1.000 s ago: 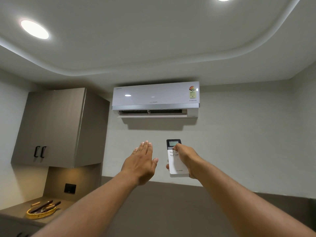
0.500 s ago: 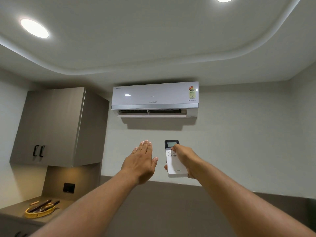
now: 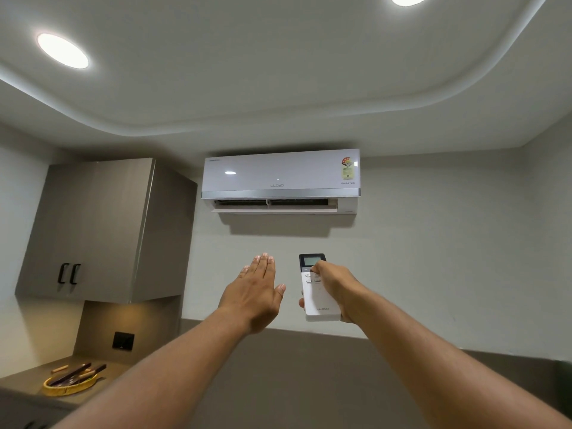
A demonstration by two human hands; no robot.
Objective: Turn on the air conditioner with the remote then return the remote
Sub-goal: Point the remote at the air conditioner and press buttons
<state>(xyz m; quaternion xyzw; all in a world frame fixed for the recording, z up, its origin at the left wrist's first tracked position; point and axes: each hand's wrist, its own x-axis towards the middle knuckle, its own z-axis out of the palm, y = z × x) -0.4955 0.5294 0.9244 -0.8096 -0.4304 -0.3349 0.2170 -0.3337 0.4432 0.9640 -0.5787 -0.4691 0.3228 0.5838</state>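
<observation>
A white wall air conditioner [image 3: 280, 174] hangs high on the far wall, its bottom louvre open a little. My right hand [image 3: 335, 289] holds a white remote [image 3: 318, 300] upright below the unit, pointed at it. The thumb rests on the buttons just under the remote's small dark screen. My left hand [image 3: 255, 294] is raised flat beside the remote, fingers together and straight, palm away from me, holding nothing. A small gap separates it from the remote.
A grey wall cabinet [image 3: 93, 230] with two black handles hangs at the left. Below it a counter carries a yellow round tray [image 3: 69, 383] with dark sticks. A black wall switch [image 3: 123, 340] sits under the cabinet. Two round ceiling lights are lit.
Both hands and the remote stay almost where they were. The remote has shifted very slightly to the left.
</observation>
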